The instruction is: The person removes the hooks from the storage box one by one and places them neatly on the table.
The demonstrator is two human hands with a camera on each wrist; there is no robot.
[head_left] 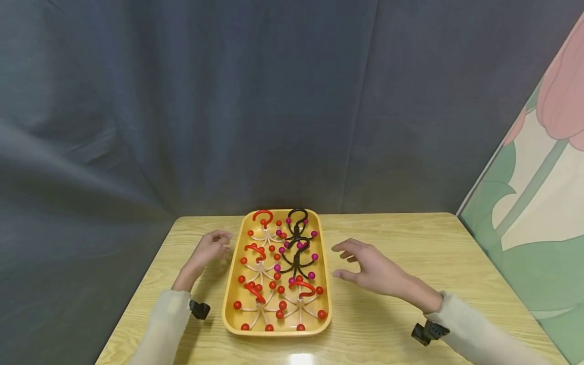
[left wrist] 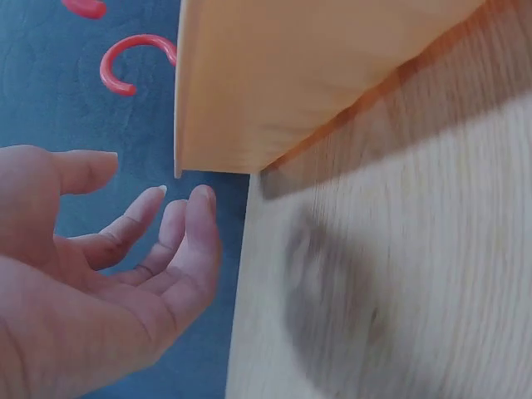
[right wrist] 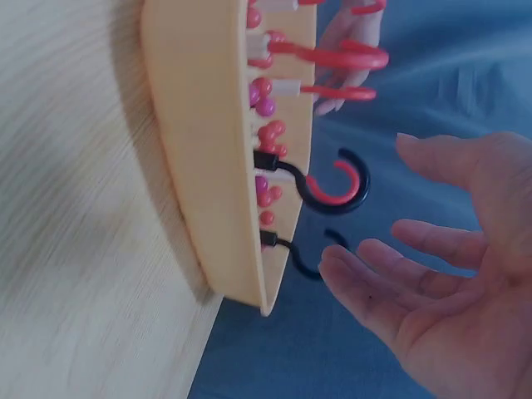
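Presently holding nothing in the relaxed left hand [head_left: 211, 250] beside the left edge of the yellow tray [head_left: 276, 333] or relaxed right hand [head_left: 372, 268] beside its right, with red-hooked pieces [head_left: 260, 264] along the left edge and near right corner, black-hooked pieces [head_left: 296, 259] toward the far right corner.

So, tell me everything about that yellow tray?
The tray looks like plastic: oblong, with rounded corners, raised walls and a thin rim. It sits flat on the wooden table, short side toward the person, holding four red-hooked pieces and two black-hooked pieces. Neither left hand nor right hand seems to touch it.
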